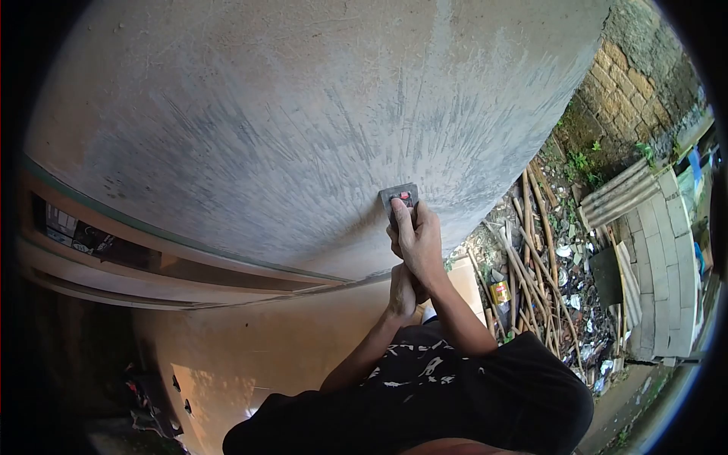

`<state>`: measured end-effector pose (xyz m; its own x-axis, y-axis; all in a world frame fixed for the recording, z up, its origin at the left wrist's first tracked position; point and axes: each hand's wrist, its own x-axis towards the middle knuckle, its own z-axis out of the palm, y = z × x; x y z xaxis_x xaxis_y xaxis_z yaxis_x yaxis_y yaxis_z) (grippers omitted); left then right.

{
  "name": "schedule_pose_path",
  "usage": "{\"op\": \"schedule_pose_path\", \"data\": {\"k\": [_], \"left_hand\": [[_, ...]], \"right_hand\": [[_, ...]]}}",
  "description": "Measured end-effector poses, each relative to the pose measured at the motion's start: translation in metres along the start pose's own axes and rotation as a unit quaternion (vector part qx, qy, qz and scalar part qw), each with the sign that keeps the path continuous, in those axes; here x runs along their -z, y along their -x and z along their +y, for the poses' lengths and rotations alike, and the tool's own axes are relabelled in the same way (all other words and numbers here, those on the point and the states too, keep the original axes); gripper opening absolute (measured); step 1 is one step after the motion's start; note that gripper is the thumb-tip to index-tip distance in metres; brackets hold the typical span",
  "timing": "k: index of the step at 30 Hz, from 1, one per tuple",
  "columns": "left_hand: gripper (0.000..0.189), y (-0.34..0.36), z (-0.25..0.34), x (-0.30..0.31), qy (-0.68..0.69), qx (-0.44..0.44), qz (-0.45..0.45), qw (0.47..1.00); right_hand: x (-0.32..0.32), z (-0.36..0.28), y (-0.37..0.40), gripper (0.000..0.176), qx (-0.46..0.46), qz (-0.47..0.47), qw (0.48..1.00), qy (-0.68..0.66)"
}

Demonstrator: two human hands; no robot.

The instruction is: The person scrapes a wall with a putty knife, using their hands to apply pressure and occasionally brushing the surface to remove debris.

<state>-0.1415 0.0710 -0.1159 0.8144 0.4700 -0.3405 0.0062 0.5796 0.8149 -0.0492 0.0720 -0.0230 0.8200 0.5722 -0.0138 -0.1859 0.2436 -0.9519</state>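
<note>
Scraper (400, 197): small grey metal blade with a red mark where it meets the handle. It lies flat against the grey plastered wall (303, 114) at centre of view, at the lower edge of a fan of streak marks.

Right hand (418, 241): closed round the handle just below the blade, one finger laid up along it.

Left hand (402, 292): closed directly beneath the right hand and touching it. Cannot tell whether it grips the handle end or the right wrist.

Judgement: the tool looks light and stiff, with a thin blade that probably has a little spring at its edge. Best held on the handle, close to the blade, never on the blade edge. The wall surface looks rough, not slippery.

Surroundings: tan wall section (288, 334) and wooden ledge (152, 265) below the grey area. On the ground to the right are bamboo canes (531, 258), a tin (499, 292) and stacked slabs (667, 250). Brick wall (629, 91) at far right.
</note>
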Motion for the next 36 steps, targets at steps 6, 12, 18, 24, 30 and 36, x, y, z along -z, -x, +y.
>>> {"op": "schedule_pose_path", "data": {"k": [6, 12, 18, 24, 30, 36], "left_hand": [[0.043, 0.002, 0.011, -0.007, -0.004, 0.021, -0.011, 1.0], [0.033, -0.008, -0.03, -0.002, 0.019, 0.071, 0.087, 0.993], [0.049, -0.004, 0.004, -0.003, -0.004, -0.012, -0.024, 1.0], [0.039, -0.005, -0.032, 0.002, -0.056, 0.004, 0.081, 0.995], [0.046, -0.017, -0.003, 0.001, -0.064, -0.05, 0.032, 0.996], [0.038, -0.005, -0.019, 0.005, -0.081, 0.039, 0.047, 0.995]], "right_hand": [[0.004, -0.001, -0.003, 0.03, 0.001, 0.021, 0.999, 0.036], [0.016, 0.03, 0.002, 0.029, 0.002, 0.04, 0.994, 0.097], [0.004, -0.019, -0.001, 0.029, -0.019, 0.003, 0.999, 0.038], [0.017, 0.032, 0.003, 0.031, -0.046, 0.034, 0.996, 0.07], [0.003, 0.003, -0.008, 0.026, 0.021, -0.02, 0.999, 0.03], [0.022, 0.038, 0.002, 0.028, -0.038, 0.034, 0.998, 0.021]]}}
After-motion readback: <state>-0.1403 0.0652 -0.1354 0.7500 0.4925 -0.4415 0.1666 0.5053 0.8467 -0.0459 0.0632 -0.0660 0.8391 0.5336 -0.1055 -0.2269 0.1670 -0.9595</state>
